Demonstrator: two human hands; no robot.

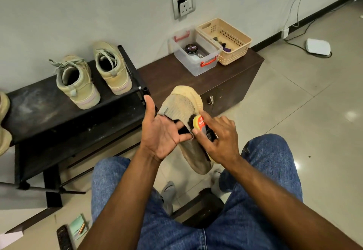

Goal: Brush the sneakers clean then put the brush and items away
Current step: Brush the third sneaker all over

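A beige knit sneaker (181, 106) is held in the air above my knees, toe pointing away. My left hand (161, 132) has its fingers tucked into the shoe's opening, thumb raised. My right hand (220, 140) grips a yellow and red shoe brush (200, 124) whose dark bristles press against the sneaker's side. Two more beige lace-up sneakers (78, 81) (112, 67) stand on the black shoe rack (39, 102) at the left.
A clear plastic box (196, 67) holding a polish tin (191, 48) and a beige basket (233, 47) sit on a dark wooden cabinet (225, 79) against the wall. Another brush (63, 238) and a green notepad (77, 226) lie at bottom left. Cables trail on the tiled floor at right.
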